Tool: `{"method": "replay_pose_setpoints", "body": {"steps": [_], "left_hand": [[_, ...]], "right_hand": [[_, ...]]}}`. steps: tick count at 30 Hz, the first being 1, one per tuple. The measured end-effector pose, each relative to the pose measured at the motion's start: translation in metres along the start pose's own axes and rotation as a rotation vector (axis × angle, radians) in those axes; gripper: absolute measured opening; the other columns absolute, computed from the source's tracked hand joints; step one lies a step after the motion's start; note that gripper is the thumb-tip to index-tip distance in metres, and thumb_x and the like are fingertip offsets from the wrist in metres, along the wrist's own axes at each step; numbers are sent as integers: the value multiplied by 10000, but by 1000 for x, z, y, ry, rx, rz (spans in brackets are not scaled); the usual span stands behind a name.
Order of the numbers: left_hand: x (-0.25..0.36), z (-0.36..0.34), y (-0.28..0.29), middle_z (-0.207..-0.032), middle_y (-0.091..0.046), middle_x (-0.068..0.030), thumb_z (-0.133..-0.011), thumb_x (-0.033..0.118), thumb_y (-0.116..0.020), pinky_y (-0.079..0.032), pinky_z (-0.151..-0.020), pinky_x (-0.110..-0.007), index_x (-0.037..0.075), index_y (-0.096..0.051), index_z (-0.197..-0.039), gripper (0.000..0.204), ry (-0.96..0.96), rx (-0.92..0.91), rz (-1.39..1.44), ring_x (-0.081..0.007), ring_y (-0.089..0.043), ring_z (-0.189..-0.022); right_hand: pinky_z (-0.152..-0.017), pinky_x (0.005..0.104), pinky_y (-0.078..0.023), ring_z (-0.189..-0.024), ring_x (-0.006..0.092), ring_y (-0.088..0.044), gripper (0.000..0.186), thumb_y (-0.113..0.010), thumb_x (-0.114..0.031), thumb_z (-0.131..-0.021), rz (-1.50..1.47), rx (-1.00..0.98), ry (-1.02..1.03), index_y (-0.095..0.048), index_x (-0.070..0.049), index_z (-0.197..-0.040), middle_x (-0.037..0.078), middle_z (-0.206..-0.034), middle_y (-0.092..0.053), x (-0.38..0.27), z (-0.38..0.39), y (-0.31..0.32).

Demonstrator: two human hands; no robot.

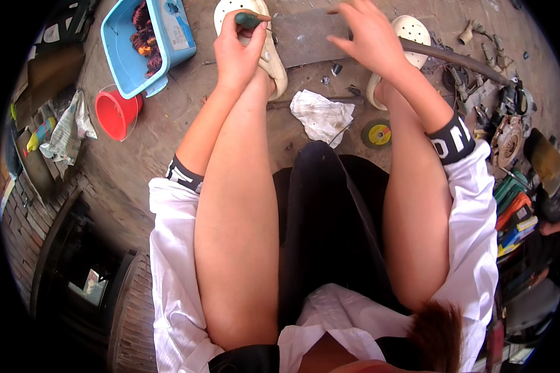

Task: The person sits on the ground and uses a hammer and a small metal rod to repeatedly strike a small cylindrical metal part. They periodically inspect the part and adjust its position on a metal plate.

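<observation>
My left hand [236,57] is above the left white clog [272,68], its fingers closed on a small dark green, rounded piece [245,20]. I cannot make out what kind of thing it is. My right hand [372,38] is beside the right white clog [412,36], thumb and fingers apart, with nothing seen in it. Its fingertips reach over the right end of a flat grey metal sheet [302,38], which lies on the ground between my feet. A brown rod [457,61] runs from the right clog toward the right.
A blue plastic basin [119,53] holds dark red coils, with a red bucket [115,115] below it. A crumpled white cloth [320,117] and a round disc with a yellow centre [378,133] lie between my legs. Metal parts [507,140] clutter the right.
</observation>
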State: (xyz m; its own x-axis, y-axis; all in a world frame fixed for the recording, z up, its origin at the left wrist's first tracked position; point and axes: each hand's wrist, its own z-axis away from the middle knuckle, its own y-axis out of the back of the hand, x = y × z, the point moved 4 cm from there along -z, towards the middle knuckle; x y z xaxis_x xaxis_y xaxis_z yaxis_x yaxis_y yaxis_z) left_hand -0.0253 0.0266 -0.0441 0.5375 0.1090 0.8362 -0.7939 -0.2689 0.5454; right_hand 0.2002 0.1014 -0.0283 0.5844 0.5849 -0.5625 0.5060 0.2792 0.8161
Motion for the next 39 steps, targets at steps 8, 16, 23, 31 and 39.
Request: {"method": "replay_pose_setpoints", "body": {"steps": [8, 16, 23, 31, 39], "left_hand": [[-7, 2, 0, -931, -704, -8, -908, 121, -753, -498, -712, -233, 26, -625, -1042, 208, 10, 29, 16, -67, -572, -757], [-4, 42, 1, -1013, -736, -47, -932, 41, -699, -518, -738, -203, 17, -545, -1121, 245, -97, 3, 36, -55, -631, -849], [0, 43, 2, -996, -742, -40, -922, 46, -709, -528, -690, -199, 23, -544, -1118, 257, -212, -55, -72, -56, -638, -791], [0, 44, 0, -978, -743, -37, -909, 65, -728, -533, -694, -211, 32, -555, -1108, 265, -213, -17, -80, -67, -644, -779], [2, 45, 1, -973, -742, -28, -903, 75, -738, -534, -695, -217, 40, -562, -1110, 274, -217, -2, -99, -70, -646, -774]], "right_hand": [[-1040, 439, -415, -1174, 341, -536, 523, -789, -205, -736, -243, -165, 7, -593, -103, -1211, 136, -1145, -610, -15, -26, -131], [-867, 469, -494, -991, 406, -589, 362, -719, -149, -752, -360, 34, 34, -565, -11, -1050, 206, -1009, -601, -9, -15, -106], [-797, 462, -510, -921, 385, -600, 303, -689, -115, -751, -285, -11, 115, -540, -27, -1000, 178, -944, -582, -21, -16, -83], [-752, 456, -499, -870, 363, -589, 237, -673, -110, -725, -245, -3, 210, -543, -58, -916, 150, -890, -561, -23, -13, -89], [-768, 445, -501, -872, 359, -597, 234, -686, -144, -758, -240, -5, 210, -552, -61, -930, 145, -866, -569, -28, -13, -90]]}}
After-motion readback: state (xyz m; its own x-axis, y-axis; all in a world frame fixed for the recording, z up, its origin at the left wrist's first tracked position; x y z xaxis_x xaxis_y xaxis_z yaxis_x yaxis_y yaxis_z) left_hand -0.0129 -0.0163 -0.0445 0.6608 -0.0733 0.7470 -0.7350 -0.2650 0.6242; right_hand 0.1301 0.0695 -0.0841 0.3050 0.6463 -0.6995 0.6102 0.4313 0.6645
